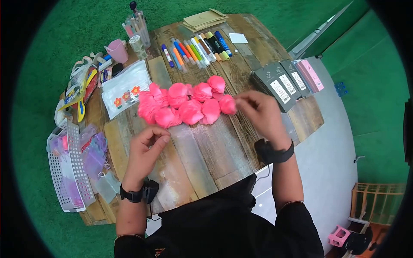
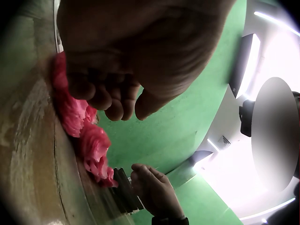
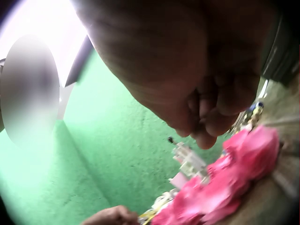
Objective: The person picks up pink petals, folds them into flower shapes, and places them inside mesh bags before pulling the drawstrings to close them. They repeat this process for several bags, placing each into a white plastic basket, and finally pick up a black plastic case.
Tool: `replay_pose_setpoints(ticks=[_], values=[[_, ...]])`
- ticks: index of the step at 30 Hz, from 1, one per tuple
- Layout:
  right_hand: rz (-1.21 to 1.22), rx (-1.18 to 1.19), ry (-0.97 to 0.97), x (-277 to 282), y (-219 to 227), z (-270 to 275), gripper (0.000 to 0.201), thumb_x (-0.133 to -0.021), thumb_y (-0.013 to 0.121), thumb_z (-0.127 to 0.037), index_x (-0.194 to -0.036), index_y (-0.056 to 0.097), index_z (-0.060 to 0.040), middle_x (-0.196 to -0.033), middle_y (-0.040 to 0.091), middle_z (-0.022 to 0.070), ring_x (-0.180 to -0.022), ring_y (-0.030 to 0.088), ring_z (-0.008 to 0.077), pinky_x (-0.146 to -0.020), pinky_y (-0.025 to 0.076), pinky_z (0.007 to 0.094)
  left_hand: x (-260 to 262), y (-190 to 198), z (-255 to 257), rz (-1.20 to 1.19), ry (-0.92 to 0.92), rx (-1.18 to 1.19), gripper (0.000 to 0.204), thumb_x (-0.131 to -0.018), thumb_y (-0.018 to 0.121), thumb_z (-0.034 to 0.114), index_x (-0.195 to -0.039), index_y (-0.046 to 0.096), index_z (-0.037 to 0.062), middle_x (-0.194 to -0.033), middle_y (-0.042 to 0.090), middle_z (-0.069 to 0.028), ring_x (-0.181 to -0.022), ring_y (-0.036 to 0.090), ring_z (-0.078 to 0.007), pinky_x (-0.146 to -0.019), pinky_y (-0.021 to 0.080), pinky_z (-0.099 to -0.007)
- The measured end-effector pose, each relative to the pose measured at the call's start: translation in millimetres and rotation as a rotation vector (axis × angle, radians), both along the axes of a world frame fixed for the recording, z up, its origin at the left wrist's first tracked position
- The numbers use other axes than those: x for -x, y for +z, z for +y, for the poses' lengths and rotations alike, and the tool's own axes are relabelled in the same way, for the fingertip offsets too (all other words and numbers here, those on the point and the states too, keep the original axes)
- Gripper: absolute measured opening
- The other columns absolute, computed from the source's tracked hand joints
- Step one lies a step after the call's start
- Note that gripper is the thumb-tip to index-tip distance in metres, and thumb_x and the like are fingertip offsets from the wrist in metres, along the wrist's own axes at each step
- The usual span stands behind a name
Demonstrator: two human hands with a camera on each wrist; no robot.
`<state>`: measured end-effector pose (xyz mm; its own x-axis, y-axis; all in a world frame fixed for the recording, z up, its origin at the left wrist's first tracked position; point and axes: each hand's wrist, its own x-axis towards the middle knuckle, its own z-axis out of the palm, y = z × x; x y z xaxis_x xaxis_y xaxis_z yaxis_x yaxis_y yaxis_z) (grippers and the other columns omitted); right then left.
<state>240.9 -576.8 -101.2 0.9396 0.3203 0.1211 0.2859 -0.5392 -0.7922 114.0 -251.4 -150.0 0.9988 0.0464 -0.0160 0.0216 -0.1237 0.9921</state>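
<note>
Several round, ruffled pink flowers [image 1: 190, 111] lie close together in two rows on the wooden table [image 1: 223, 165]. My left hand [image 1: 144, 152] is held by the near left end of the rows, its fingers loosely bent and holding nothing. At the right end, my right hand [image 1: 263, 116] is beside the last flower, fingers relaxed and bent; no object shows in it. In the left wrist view the pink flowers [image 2: 93, 145] lie past the left fingertips. The right wrist view has the flowers [image 3: 225, 183] below the right fingers.
Behind the flowers lie several markers [image 1: 198, 49] and brown envelopes [image 1: 204, 20]. Dark boxes [image 1: 275, 86] and a pink box [image 1: 310, 75] stand at the right. On the left are a plastic bag with flower prints [image 1: 124, 88], a pink cup [image 1: 117, 50] and a white basket [image 1: 69, 172].
</note>
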Motion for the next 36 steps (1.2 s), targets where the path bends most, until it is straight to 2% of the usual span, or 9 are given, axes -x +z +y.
replay_pose_setpoints(ticks=[2,8,15,21,24,30,33,36], values=[[-0.024,0.099,-0.032,-14.7,-11.7,-11.6,0.029,-0.099,0.075,-0.021,-0.116,0.076,0.0030,-0.097,0.078,0.0182,-0.087,0.076,0.0279,-0.081,0.060,0.0392,0.2,-0.4,-0.5,0.019,0.003,0.009,0.009,-0.104,0.073,0.009,-0.108,0.073,0.0013,-0.093,0.066,0.0056,-0.083,0.056,-0.0032,-0.075,0.045,-0.0227],[0.042,0.158,0.013,-22.4,-34.5,-4.0,0.044,-0.095,0.079,-0.028,-0.123,0.072,0.0053,-0.108,0.077,0.0204,-0.092,0.076,0.0291,-0.083,0.060,0.0401,-1.8,-8.6,4.0,0.076,-0.001,0.022,0.009,-0.105,0.072,0.010,-0.108,0.072,0.0013,-0.091,0.064,0.0065,-0.082,0.055,-0.0025,-0.074,0.044,-0.0220],[0.022,0.295,0.061,-28.8,-38.2,2.1,0.044,-0.094,0.078,-0.031,-0.124,0.073,0.0017,-0.115,0.070,0.0225,-0.100,0.073,0.0364,-0.091,0.058,0.0437,-3.2,-10.7,6.5,0.090,0.003,0.033,0.010,-0.105,0.072,0.011,-0.108,0.072,0.0015,-0.090,0.063,0.0065,-0.082,0.054,-0.0026,-0.073,0.044,-0.0223],[-0.001,0.299,0.037,-29.4,-49.8,2.4,0.043,-0.093,0.077,-0.035,-0.119,0.075,-0.0004,-0.119,0.068,0.0212,-0.106,0.071,0.0407,-0.094,0.056,0.0474,-3.9,-13.9,7.0,0.112,-0.001,0.019,0.011,-0.105,0.072,0.012,-0.108,0.072,0.0011,-0.090,0.063,0.0064,-0.081,0.054,-0.0027,-0.073,0.044,-0.0222],[0.008,0.287,0.044,-31.6,-52.9,3.1,0.041,-0.092,0.079,-0.034,-0.116,0.075,-0.0003,-0.119,0.068,0.0204,-0.103,0.072,0.0382,-0.090,0.057,0.0458,-4.2,-11.4,5.0,0.113,-0.002,0.012,0.011,-0.105,0.072,0.012,-0.108,0.072,0.0011,-0.089,0.063,0.0065,-0.081,0.054,-0.0027,-0.073,0.043,-0.0222],[0.167,0.179,-0.018,-26.9,-43.6,5.5,0.037,-0.090,0.082,-0.030,-0.107,0.073,0.0012,-0.095,0.072,0.0155,-0.085,0.072,0.0275,-0.079,0.057,0.0400,-4.3,-14.7,7.2,0.112,-0.014,0.026,0.011,-0.105,0.072,0.012,-0.108,0.072,0.0015,-0.090,0.063,0.0069,-0.082,0.054,-0.0022,-0.073,0.043,-0.0222],[0.107,0.101,-0.024,-27.1,-48.2,2.6,0.035,-0.090,0.083,-0.028,-0.105,0.072,0.0016,-0.089,0.073,0.0135,-0.083,0.071,0.0247,-0.078,0.057,0.0384,-4.2,-12.6,5.0,0.126,-0.018,0.033,0.011,-0.106,0.071,0.012,-0.108,0.072,0.0015,-0.090,0.063,0.0071,-0.082,0.054,-0.0020,-0.072,0.043,-0.0222],[0.112,0.046,-0.026,-25.4,-48.6,-1.8,0.034,-0.089,0.083,-0.025,-0.106,0.072,0.0020,-0.091,0.074,0.0128,-0.083,0.071,0.0223,-0.078,0.057,0.0368,-3.6,-13.2,4.2,0.124,-0.021,0.043,0.011,-0.106,0.071,0.012,-0.108,0.071,0.0014,-0.090,0.064,0.0070,-0.082,0.054,-0.0020,-0.072,0.043,-0.0222]])
